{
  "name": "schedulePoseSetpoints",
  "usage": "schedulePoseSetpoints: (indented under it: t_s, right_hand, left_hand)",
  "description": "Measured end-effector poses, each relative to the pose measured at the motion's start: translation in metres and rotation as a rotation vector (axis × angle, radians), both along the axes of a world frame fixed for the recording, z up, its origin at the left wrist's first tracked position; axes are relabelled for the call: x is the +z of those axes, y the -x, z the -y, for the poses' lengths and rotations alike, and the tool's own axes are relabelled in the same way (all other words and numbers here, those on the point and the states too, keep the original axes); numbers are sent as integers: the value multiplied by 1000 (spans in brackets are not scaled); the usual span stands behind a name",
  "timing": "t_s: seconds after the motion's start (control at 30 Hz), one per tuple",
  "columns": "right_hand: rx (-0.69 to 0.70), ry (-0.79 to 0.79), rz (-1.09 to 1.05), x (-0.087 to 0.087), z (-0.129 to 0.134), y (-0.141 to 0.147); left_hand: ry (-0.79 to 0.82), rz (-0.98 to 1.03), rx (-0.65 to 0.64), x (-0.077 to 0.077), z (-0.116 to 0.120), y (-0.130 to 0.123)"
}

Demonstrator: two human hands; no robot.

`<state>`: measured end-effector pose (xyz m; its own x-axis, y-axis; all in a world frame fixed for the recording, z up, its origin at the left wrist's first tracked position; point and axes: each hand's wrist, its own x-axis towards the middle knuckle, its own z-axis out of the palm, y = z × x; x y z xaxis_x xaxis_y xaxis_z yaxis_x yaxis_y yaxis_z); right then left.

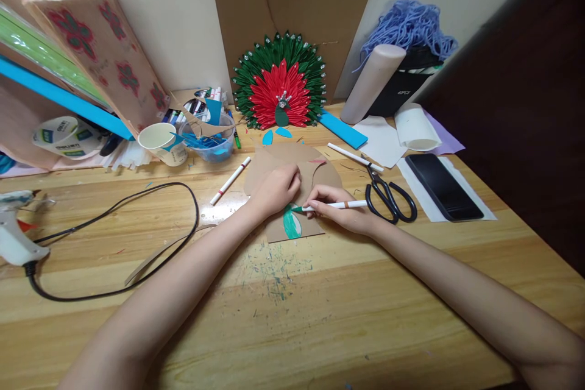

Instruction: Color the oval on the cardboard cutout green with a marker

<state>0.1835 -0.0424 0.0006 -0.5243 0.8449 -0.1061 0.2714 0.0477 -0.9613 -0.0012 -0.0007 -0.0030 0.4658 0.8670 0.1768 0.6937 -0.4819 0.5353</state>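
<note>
My right hand (336,206) is closed around a white marker (359,203) with a brown band. The marker's green tip touches a small rounded shape (289,224), mostly coloured green with a white patch on its right side. That shape lies on brown cardboard (274,230). My left hand (280,189) rests on the cardboard just above the shape, its fingers curled; whatever they pinch is hidden. A rounded cardboard piece (262,161) lies beneath and beyond both hands. To the right of my right hand are black-handled scissors (390,198).
A red and green peacock craft (281,88) leans at the back. At left are a glue gun (18,237) with a looping cord, a paper cup (159,140) and a plastic tub (210,149). Another marker (231,181) lies nearby. A phone (443,186) sits at right.
</note>
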Motion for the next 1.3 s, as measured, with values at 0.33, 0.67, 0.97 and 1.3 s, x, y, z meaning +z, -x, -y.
schedulePoseSetpoints:
  t_s: [0.33, 0.67, 0.97, 1.3]
  right_hand:
    - [9, 4, -28, -3, -1, 0]
    - [-17, -1, -16, -3, 0, -1]
    - [-14, -1, -15, -1, -1, 0]
    - [-10, -57, 26, -1, 1, -1]
  left_hand:
    - [-2, -5, 3, 2, 1, -1]
    - [-35, -31, 0, 0, 0, -1]
    - [-44, -13, -10, -1, 0, 0]
    - [-40, -23, -4, -1, 1, 0]
